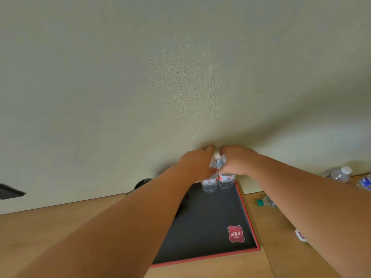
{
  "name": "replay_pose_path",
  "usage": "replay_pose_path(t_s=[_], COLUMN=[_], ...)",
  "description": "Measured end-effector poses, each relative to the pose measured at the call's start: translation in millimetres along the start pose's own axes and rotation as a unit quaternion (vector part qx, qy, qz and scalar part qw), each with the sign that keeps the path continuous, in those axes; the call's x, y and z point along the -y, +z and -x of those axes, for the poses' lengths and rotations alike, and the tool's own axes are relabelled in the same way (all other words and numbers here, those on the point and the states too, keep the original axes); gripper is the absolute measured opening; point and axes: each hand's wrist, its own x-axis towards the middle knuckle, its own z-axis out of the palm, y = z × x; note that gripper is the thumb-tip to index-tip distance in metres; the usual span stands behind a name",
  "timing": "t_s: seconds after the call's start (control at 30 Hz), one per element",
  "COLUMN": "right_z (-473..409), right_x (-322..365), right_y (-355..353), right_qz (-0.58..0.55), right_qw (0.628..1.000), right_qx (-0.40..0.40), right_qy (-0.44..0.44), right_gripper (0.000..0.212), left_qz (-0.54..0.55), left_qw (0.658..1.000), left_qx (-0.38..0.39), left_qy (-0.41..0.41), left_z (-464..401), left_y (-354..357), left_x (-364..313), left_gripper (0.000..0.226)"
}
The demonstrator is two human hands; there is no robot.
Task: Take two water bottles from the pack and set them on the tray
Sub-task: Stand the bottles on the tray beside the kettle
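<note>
Left hand (195,164) closing around the upper part of the left bottle (209,184), fingers curled over the neck and shoulder. Right hand (237,160) clenching the top of the right bottle (226,180) in the same manner, knuckles up, the two hands nearly touching above the caps. Between them, a bit of crinkled clear plastic (217,162) showing, pinched at the bottle tops; whether wrap or bottle shoulder, hard to tell.

Both bottles standing upright, side by side and touching, directly beneath the hands, only their lower halves with red-and-white labels showing below the fingers. Standing at the far right corner of the tray (202,255), close against the pale wall (140,77). Black inside, red along the rim, a red square logo (236,233) lying near the tray's near right corner.

Both bare forearms reaching in from the lower edge of the view, the left one covering the tray's left side.

Tray resting on a wooden tabletop (60,227). To the right of the tray, apart from it, a small bottle with a green cap (266,202) lying on its side. Farther right near the wall, a clear bottle with a white cap (340,174) leaning, and another partly cut off at the edge (365,183). A dark round object (142,182) peeking out behind the left forearm; too hidden to identify.
</note>
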Motion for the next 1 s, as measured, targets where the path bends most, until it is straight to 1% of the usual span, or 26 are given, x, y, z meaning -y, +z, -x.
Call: replay_pose_path(t_s=[0.03,0.1,0.17,0.27,0.37,0.5,0.57,0.67,0.8,0.93,1.0], right_z=[1,3,4,6,8,8,9,9,10,11,12], right_x=[0,-3,-5,-8,-9,-9,-9,-9,-10,-9,-11], right_y=[1,1,3,7,8,8,7,4,0,-2,-2], right_qz=[0.001,-0.006,-0.001,0.004,0.022,0.031,0.021,0.027,0.062,0.100,0.121], right_qw=[1.000,0.999,0.996,0.984,0.976,0.977,0.981,0.983,0.984,0.984,0.980], right_qx=[-0.008,-0.039,-0.090,-0.178,-0.217,-0.205,-0.193,-0.180,-0.165,-0.129,-0.119], right_qy=[0.001,-0.005,-0.005,0.005,0.019,0.043,0.031,-0.002,-0.030,-0.076,-0.104], right_gripper=[0.040,0.037,0.040,0.045,0.044,0.040,0.035,0.032,0.032,0.018,0.016], left_qz=[-0.012,-0.051,-0.082,-0.086,-0.112,-0.150,-0.164,-0.181,-0.166,-0.133,-0.117], left_qw=[1.000,0.998,0.995,0.994,0.989,0.984,0.982,0.980,0.985,0.991,0.993], left_qx=[0.003,0.004,0.008,0.032,0.054,0.054,0.053,0.053,0.045,0.033,0.019], left_qy=[0.007,0.027,0.049,0.066,0.085,0.082,0.077,0.070,0.034,-0.005,-0.023], left_z=[1,0,0,2,3,4,3,3,3,2,1], left_y=[-4,-13,-23,-35,-40,-40,-40,-39,-35,-25,-20], left_x=[1,5,10,13,9,3,1,-3,-6,-10,-11], left_gripper=[0.059,0.060,0.054,0.048,0.037,0.030,0.025,0.024,0.022,0.030,0.031])
